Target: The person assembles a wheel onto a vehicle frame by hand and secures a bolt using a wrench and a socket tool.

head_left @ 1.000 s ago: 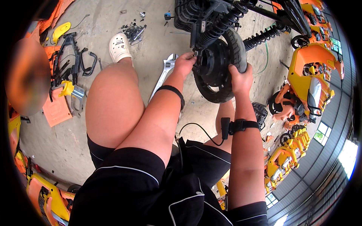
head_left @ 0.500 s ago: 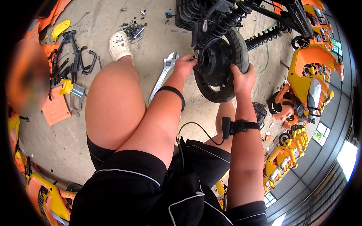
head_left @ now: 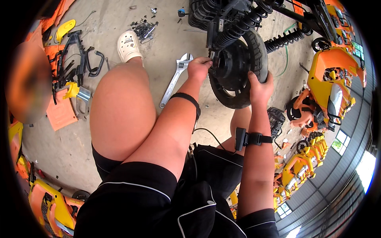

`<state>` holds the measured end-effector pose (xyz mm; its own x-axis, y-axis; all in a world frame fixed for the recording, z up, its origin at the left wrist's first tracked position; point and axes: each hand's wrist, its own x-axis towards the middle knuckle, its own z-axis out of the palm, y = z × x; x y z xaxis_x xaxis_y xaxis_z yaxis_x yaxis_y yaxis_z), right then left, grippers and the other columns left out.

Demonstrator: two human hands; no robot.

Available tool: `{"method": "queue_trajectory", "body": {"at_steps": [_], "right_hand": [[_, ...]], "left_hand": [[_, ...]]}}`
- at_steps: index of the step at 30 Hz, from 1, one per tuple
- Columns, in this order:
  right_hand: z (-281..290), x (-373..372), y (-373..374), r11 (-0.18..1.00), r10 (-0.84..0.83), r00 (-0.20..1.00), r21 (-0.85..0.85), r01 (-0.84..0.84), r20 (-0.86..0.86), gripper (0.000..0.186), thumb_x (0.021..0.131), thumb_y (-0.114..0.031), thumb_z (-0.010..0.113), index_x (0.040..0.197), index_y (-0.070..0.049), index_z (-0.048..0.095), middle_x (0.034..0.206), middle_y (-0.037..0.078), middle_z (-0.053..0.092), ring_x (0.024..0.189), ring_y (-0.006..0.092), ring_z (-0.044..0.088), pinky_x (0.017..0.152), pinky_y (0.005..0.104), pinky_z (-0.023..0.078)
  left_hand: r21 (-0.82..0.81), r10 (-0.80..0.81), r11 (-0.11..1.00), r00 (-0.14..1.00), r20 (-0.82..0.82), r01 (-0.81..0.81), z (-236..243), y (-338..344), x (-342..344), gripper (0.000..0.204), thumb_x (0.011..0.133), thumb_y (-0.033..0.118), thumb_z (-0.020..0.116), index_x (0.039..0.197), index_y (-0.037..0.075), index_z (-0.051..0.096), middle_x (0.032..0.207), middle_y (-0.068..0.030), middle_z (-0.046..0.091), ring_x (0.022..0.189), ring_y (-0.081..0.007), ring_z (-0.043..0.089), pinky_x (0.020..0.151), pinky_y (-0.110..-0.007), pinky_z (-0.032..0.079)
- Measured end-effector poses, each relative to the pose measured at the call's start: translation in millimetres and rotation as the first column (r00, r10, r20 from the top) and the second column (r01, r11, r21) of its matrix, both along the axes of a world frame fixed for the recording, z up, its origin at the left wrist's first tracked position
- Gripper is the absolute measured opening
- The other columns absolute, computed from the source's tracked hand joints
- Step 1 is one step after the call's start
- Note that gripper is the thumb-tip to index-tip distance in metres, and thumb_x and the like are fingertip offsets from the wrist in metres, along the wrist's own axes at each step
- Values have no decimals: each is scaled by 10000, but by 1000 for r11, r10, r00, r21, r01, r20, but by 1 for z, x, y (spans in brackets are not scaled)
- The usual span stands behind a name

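Floor (head_left: pixel 99 20) beneath; right hand (head_left: pixel 261 89) clasps the likely heavy wheel (head_left: pixel 233 73) by its tyre (head_left: pixel 258 51) (probably surest); left hand (head_left: pixel 199 68), grip unclear.

Vehicle workshop, adjustable wrench (head_left: pixel 174 82), loose hardware (head_left: pixel 142 30), parked yellow-orange scooters (head_left: pixel 318 81)

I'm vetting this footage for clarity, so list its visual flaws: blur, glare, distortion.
Head view, middle: wheel, left hand and right hand look reasonably sharp; head view, left rim: an orange-brown shape is heavily blurred; head view, right: a bright opening is blown out nearly white, and the grey wall bends; head view, corners: black.
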<state>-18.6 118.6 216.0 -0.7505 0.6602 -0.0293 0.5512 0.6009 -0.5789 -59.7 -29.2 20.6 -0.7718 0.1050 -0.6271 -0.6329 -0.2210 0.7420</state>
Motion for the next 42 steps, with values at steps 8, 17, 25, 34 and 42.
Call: {"method": "queue_trajectory", "body": {"at_steps": [8, 17, 25, 34, 42], "right_hand": [[-8, 7, 7, 996, -8, 996, -91, 0, -85, 637, 735, -301, 849, 1221, 50, 635, 1068, 177, 718, 977, 243, 672, 916, 364, 513], [-6, 3, 8, 995, -16, 995, -104, 6, -94, 693, 721, -279, 863, 1256, 86, 618, 1094, 189, 719, 993, 235, 677, 918, 363, 520], [-8, 4, 9, 987, -36, 990, -159, 14, -134, 723, 704, -249, 875, 1276, 100, 605, 1095, 183, 724, 975, 220, 687, 900, 339, 534], [7, -8, 8, 982, -26, 995, -190, 7, -95, 709, 690, -270, 867, 1264, 71, 630, 1057, 174, 736, 947, 215, 698, 890, 342, 536], [8, -12, 10, 983, -20, 998, -184, 8, -63, 748, 680, -307, 859, 1283, 69, 624, 1076, 193, 739, 964, 249, 714, 899, 359, 541]], "left_hand": [[17, 9, 1000, 998, 65, -10, 24, -2, -3, 182, 887, 34, 754, 1064, -5, 760, 993, -77, 759, 917, -148, 678, 859, -288, 517], [-7, 42, 999, 997, 65, -42, 24, 3, -2, 187, 897, 5, 726, 1081, -16, 756, 1000, -79, 758, 925, -151, 682, 860, -281, 518], [-40, 62, 997, 998, 22, -61, 20, 6, 0, 177, 900, -2, 729, 1072, -35, 752, 1000, -98, 752, 919, -157, 685, 849, -281, 531], [-116, -8, 993, 1000, -5, 7, 19, 4, -5, 195, 907, 10, 732, 1098, -19, 757, 979, -76, 744, 895, -138, 660, 827, -274, 518], [-81, 45, 995, 998, -53, -50, 22, 6, -1, 192, 938, 32, 702, 1113, -34, 746, 991, -84, 741, 902, -146, 651, 818, -275, 516]]}}
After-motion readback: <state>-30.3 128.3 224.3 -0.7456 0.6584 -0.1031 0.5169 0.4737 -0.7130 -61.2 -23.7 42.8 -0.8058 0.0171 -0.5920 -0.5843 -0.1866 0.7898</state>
